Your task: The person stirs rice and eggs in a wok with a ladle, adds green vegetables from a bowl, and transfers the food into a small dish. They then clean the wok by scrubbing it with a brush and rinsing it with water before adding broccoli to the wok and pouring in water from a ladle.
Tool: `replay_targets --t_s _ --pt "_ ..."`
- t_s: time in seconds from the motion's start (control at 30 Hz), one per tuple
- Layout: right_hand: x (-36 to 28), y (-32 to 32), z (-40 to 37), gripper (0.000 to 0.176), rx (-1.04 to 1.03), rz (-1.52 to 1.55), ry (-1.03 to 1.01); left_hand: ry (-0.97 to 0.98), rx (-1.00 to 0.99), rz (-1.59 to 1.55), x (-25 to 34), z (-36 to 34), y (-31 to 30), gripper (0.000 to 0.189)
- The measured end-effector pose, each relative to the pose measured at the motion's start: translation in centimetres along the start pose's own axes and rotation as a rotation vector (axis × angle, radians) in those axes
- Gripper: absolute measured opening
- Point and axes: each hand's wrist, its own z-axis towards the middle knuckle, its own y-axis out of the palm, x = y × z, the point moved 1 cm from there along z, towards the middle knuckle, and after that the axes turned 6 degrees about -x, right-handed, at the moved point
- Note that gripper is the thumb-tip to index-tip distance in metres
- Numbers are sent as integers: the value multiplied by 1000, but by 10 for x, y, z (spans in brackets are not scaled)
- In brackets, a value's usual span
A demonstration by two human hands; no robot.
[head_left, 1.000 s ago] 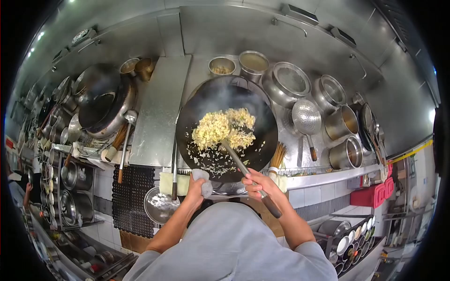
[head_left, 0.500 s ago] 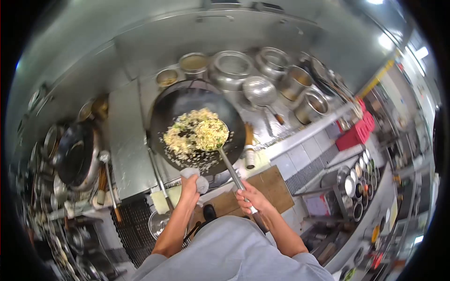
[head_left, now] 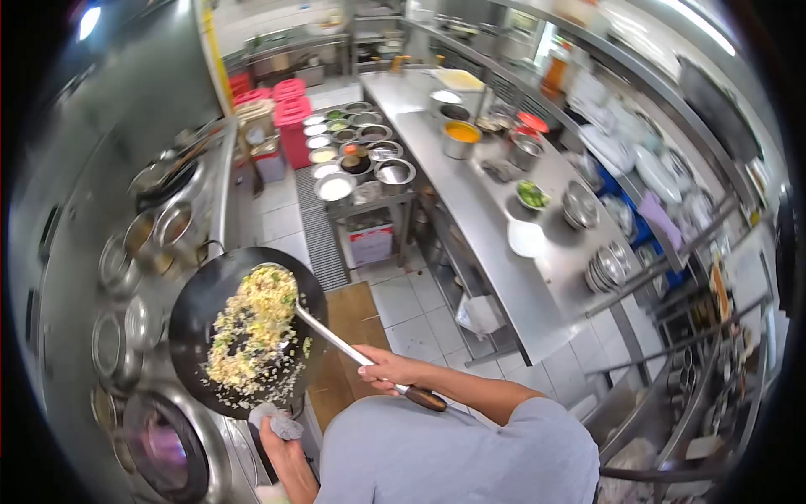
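A black wok (head_left: 189, 307) holds fried rice (head_left: 252, 323) with yellow and green bits. My left hand (head_left: 281, 445) is closed round a grey cloth (head_left: 285, 425) at the wok's near rim. With my right hand (head_left: 388, 370) I grip the metal shaft of a ladle (head_left: 332, 338), just above its brown wooden end. The ladle's head lies in the wok, heaped with rice. Behind the wok, to the lower left, a round burner (head_left: 168, 449) shows a purplish glow.
Metal pots (head_left: 175, 224) and a strainer (head_left: 144, 319) stand on the stove at left. Ahead is a rack of ingredient containers (head_left: 336, 186) beside red bins (head_left: 293, 134). A long steel table (head_left: 453, 202) holding bowls runs along the right.
The view has swung right, towards the steel table. The wok has come off the burner and moved with my hands, the rice and ladle still in it.
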Motion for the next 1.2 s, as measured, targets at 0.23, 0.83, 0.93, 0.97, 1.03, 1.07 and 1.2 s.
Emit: replay_targets --t_s 0.23,0.83,0.93,0.97,1.03,1.07,1.2 --pt "-22 -76 -140 46 362 381 -148 -342 -216 132 -93 9 117 11" --pt "24 -238 -347 52 1141 147 -256 -553 -374 441 -205 -1 271 22" --pt "21 -255 -366 52 1174 12 -81 -492 -338 476 -205 -5 274 24" --pt "20 -256 -369 50 1204 -78 -19 -481 -359 505 -207 1 270 25" --pt "25 -263 -370 56 1226 -99 3 -483 -365 540 -208 3 268 25" --pt "29 -267 -369 59 1296 -206 73 -479 -374 520 -207 1 271 26" --pt "96 -293 -343 66 1544 -778 170 -475 -371 518 -204 4 275 27"
